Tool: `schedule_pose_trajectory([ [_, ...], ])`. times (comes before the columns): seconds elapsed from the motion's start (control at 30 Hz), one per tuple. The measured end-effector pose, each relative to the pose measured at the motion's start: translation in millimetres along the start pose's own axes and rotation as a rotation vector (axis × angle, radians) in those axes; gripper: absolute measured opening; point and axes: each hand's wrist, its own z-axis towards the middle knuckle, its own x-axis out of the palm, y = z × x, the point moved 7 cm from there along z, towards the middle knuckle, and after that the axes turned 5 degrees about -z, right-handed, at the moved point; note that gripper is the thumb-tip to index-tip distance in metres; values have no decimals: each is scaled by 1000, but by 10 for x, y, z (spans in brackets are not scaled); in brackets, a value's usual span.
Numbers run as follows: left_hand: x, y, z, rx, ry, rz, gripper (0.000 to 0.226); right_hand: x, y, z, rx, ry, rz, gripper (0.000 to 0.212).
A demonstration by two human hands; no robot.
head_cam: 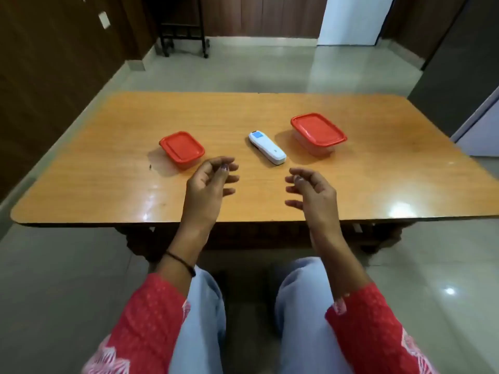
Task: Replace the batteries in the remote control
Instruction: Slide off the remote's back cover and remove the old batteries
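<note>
a white remote control [266,147] lies flat on the wooden tabletop [108,168], angled, its small blue screen at the far end. a small red-lidded container [182,149] sits well to its left, a larger red-lidded container [318,133] near its right. the left hand [209,184] and right hand [313,191] hover above the near tabletop, fingers loosely curled, each grip empty, touching nothing.

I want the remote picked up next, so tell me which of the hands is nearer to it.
Right, narrowly. The right hand hovers just in front of the remote control, slightly to its right. The left hand hovers in front and further to its left.
</note>
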Motion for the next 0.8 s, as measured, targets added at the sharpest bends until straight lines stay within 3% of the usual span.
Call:
schedule_pose_trajectory([
  [0.13, 77, 251, 437, -87, -22, 26, 22, 88, -236, 559, 85, -81, -173, 21],
  [0.4, 125, 1023, 1417, -221, -73, 4, 21, 369, -756, 1954, 17, -248, -797, 70],
  [0.57, 96, 1392, 1595, -264, -114, -59, 21, 452, -907, 2263, -117, -245, -1096, 51],
  [0.63, 126, 1417, 1640, -277, -108, -105, 20, 424, -906, 2251, -139, -222, -1042, 47],
  [0.7, 164, 1440, 1659, -320, -101, -178, 24, 420, -826, 2170, -127, -162, -813, 42],
  [0.8, 137, 1447, 1647, -381, -158, -410, 39, 525, -573, 1941, -141, 74, -451, 33],
])
